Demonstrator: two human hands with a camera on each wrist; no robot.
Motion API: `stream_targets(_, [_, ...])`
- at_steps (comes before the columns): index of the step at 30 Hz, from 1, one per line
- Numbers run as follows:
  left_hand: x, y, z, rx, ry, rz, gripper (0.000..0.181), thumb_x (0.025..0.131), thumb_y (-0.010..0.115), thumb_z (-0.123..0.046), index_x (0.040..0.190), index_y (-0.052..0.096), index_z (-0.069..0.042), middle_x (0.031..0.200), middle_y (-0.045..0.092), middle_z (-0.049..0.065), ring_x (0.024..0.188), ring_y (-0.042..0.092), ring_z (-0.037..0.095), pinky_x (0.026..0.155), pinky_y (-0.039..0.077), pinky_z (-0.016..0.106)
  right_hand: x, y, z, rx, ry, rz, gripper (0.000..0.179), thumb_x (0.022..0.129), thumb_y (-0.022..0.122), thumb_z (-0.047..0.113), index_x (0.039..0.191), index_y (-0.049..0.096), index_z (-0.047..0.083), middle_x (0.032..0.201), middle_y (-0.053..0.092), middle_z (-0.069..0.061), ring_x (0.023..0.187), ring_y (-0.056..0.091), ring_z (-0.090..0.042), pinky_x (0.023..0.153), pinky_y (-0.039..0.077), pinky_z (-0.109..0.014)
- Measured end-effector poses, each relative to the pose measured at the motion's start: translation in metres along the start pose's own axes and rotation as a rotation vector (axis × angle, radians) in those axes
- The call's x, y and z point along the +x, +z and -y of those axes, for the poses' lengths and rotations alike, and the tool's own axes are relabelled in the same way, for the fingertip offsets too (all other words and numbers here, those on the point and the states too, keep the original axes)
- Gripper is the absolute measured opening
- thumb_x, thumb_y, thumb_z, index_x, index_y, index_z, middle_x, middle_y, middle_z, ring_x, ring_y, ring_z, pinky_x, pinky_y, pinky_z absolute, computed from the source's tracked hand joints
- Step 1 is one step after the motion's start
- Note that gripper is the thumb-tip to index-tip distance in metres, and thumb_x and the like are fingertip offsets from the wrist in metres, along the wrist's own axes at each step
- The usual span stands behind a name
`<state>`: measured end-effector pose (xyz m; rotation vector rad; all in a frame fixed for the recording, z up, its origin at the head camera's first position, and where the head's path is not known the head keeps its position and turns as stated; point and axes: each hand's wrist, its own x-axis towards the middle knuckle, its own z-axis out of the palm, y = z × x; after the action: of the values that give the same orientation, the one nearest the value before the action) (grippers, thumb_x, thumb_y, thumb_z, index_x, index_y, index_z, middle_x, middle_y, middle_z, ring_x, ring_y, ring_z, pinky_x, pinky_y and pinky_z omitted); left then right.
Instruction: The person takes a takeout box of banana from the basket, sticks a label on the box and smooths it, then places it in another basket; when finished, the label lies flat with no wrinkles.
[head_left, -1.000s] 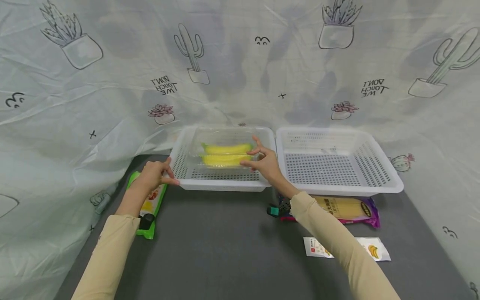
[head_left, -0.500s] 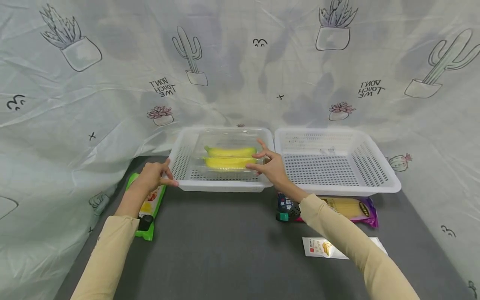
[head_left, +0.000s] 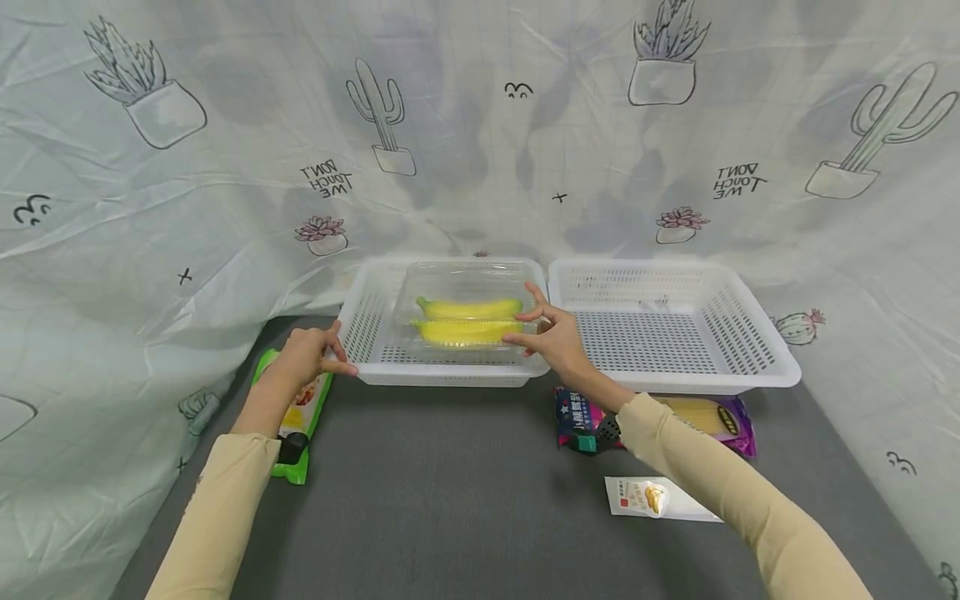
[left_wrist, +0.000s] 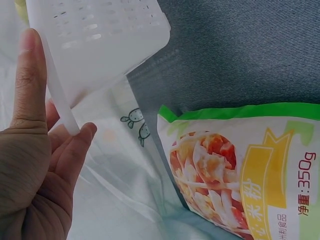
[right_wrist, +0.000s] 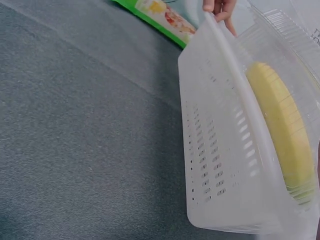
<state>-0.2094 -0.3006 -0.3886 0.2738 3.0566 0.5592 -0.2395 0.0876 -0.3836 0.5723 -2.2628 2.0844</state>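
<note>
In the head view my left hand (head_left: 306, 354) pinches the left rim of a white perforated plastic basket (head_left: 442, 377). The left wrist view shows thumb and fingers on either side of that basket's rim (left_wrist: 62, 102). With thumb and fingers, my right hand (head_left: 553, 337) holds the right end of a clear plastic clamshell box (head_left: 465, 283). Two yellow bananas (head_left: 468, 332) with greenish ends lie inside it. The box is within the basket's outline; whether it touches the basket floor I cannot tell. In the right wrist view one banana (right_wrist: 282, 125) shows behind the basket wall.
A second white basket (head_left: 675, 382) stands close on the right. Before it lie a purple noodle packet (head_left: 705, 417) and a white sachet (head_left: 637, 497) partly under my right sleeve. A green-edged food bag (head_left: 303, 408) lies beneath my left wrist. A printed cloth (head_left: 465, 125) hangs behind.
My right hand has moved slightly right and towards me with the clamshell box of bananas. The left hand stays on the basket rim.
</note>
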Motion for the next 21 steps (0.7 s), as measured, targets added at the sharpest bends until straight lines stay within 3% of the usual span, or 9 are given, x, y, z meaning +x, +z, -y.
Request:
stream_targets(4, [-0.001,0.001,0.001,-0.003,0.001,-0.006,0.026,0.071,0.083,-0.030,0.075,0.072,-0.007,0.140,0.037,0.028,0.055,0.029,0.017,0.054,0.033,0.029,-0.002,0.000,0.001,0.013,-0.023,0.004,0.033,0.076,0.079,-0.002,0.099,0.062,-0.018,0.153,0.034,-0.004,0.049,0.050,-0.040,0.053,0.053,-0.029])
stream_targets(13, [-0.001,0.000,-0.001,-0.016,-0.008,0.007,0.026,0.071,0.083,-0.032,0.075,0.072,-0.008,0.140,0.037,0.027,0.062,0.036,0.021,0.061,0.036,0.032,-0.012,-0.003,0.011,0.011,-0.025,-0.020,0.031,0.077,0.077,-0.004,0.101,0.062,-0.018,0.154,0.032,-0.008,0.044,0.054,-0.018,0.049,0.049,-0.024])
stream_targets(21, [-0.001,-0.001,-0.004,0.000,-0.018,0.005,0.026,0.072,0.083,-0.030,0.075,0.072,-0.007,0.140,0.036,0.028,0.064,0.041,0.023,0.061,0.037,0.033,-0.022,-0.007,0.012,0.003,-0.051,-0.055,0.030,0.076,0.079,0.000,0.099,0.065,-0.013,0.154,0.032,-0.002,0.044,0.054,-0.017,0.045,0.046,-0.023])
